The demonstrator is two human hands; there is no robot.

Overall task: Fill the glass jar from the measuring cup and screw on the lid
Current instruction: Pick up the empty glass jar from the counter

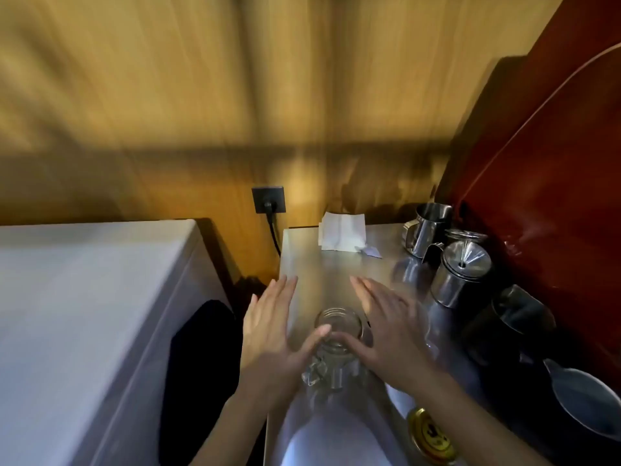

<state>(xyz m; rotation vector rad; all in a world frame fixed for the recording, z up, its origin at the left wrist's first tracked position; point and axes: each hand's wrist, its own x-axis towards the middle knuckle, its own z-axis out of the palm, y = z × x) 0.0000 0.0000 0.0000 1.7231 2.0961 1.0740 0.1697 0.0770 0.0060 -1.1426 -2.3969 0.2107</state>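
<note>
An empty clear glass jar stands upright and open on the steel counter, near its front. My left hand is flat with fingers spread just left of the jar, its thumb at the rim. My right hand hovers flat on the jar's right, thumb touching the jar's shoulder. Neither hand grips anything. A gold lid lies on the counter at the front right, under my right forearm. A dark measuring cup with a spout sits at the far right edge.
Steel pitchers, a lidded steel pot and a black mug line the right side by a red wall. Folded white paper lies at the back. A white appliance stands left, across a dark gap. A plugged wall socket is behind.
</note>
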